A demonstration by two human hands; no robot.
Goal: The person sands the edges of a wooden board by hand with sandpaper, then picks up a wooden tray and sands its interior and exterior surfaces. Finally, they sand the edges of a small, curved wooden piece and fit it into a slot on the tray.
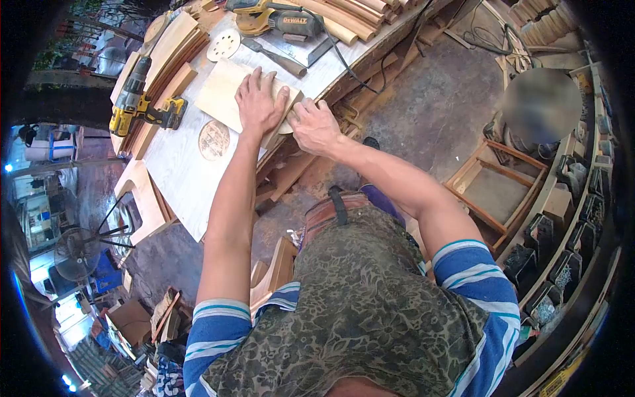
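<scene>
A pale wooden board (218, 92) lies on the workbench near its front edge. My left hand (261, 104) rests flat on top of it, fingers stretched out. At the board's near right edge, my right hand (316, 127) is closed with bent fingers. A thin pale piece with a rounded edge (286, 128) shows beside those fingers; what it is I cannot make out. Left of my left forearm lies a worn brown sanding disc (213, 140). Behind the board are a white disc with holes (223, 44) and a chisel-like tool with a wooden handle (286, 63).
A yellow cordless drill (142, 106) lies on stacked wood strips at the left. A DeWalt sander (284, 23) with a black cord stands at the back. A wooden frame (499, 188) is on the floor to the right, near a person and shelves of black bins (539, 231).
</scene>
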